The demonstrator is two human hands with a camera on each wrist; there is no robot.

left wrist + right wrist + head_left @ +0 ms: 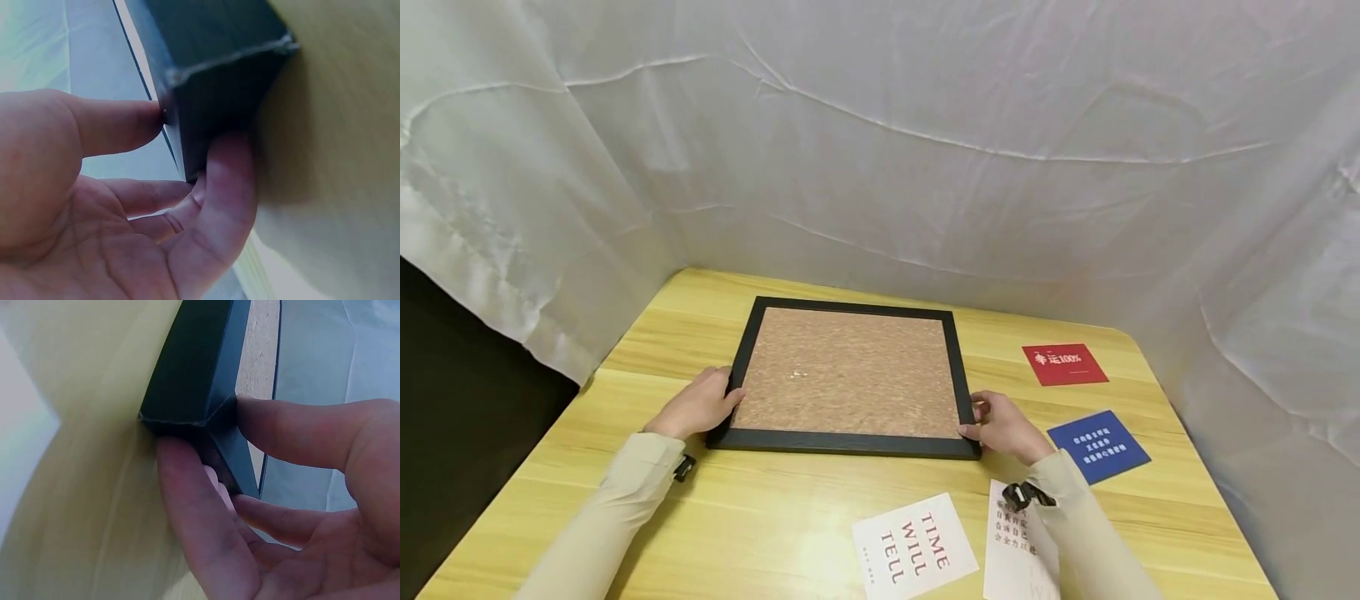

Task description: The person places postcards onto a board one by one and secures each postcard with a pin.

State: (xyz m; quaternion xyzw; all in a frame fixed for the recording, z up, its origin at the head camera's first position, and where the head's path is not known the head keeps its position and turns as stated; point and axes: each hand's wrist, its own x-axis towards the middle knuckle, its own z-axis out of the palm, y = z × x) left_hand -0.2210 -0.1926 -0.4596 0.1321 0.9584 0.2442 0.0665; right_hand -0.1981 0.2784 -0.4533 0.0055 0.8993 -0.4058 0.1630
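Black frame (857,442), speckled tan cork panel (850,367), yellow wood-grained surface (737,525), red card (1065,367), blue card (1099,447), red-lettered white card (916,547)

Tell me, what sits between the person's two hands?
A black-framed cork board spans the stretch, as the head view shows: the left hand grips one side and the right hand the opposite side.

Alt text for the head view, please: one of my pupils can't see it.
A person's left grip and right grip hold a black-framed corkboard by opposite sides. On the wood-grain table, a red card and a blue card lie to the right; nearer are a white card reading "TIME WILL TELL" and a pale card, partly hidden.
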